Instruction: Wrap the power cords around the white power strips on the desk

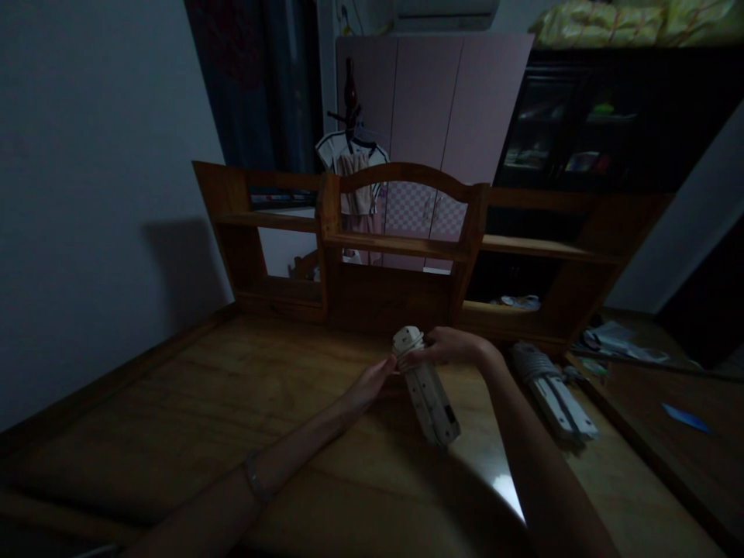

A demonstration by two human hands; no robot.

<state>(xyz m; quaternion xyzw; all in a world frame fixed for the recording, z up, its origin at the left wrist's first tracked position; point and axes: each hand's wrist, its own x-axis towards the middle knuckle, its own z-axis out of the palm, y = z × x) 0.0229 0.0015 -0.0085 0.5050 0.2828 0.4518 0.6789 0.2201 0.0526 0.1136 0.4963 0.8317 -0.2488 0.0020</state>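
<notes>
Two-handed hold by left hand [372,386] and right hand [447,346], with grip clamped at the wound cord [401,349] of a pale power strip [431,404], above the surface [203,403], in front of the wooden shelf unit [395,247]. Probably winding or adjusting cord, though dim; calls for steadying the strip meanwhile. Without any legible brand or writing.
</notes>
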